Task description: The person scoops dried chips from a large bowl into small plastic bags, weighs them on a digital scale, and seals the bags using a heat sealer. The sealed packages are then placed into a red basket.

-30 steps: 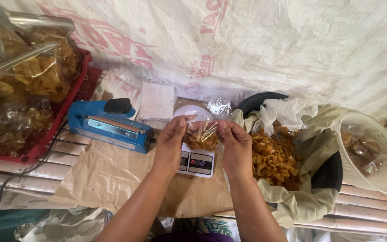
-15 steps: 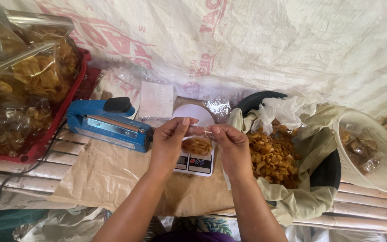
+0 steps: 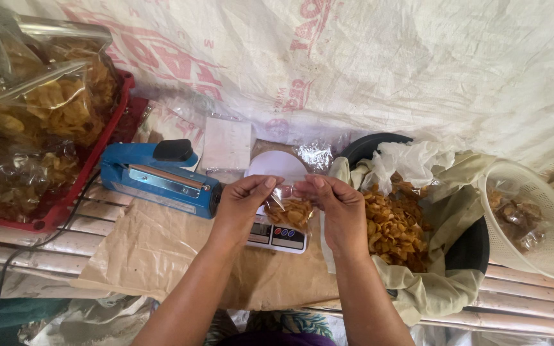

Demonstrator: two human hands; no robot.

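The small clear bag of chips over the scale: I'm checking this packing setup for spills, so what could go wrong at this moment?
The small bag of chips hangs from its top edge between the left hand and right hand; a slipped pinch would probably drop chips onto the scale. The heat sealer sits close beside the left hand and could be knocked. The lined tub of loose chips lies uncovered beside the right wrist, so a nudge might scatter some.

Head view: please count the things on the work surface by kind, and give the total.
Small clear bag of chips, held by left hand and right hand: 1
Blue heat sealer: 1
White kitchen scale: 1
White colander: 1
Black basin of chips: 1
Red tray: 1
Total: 6
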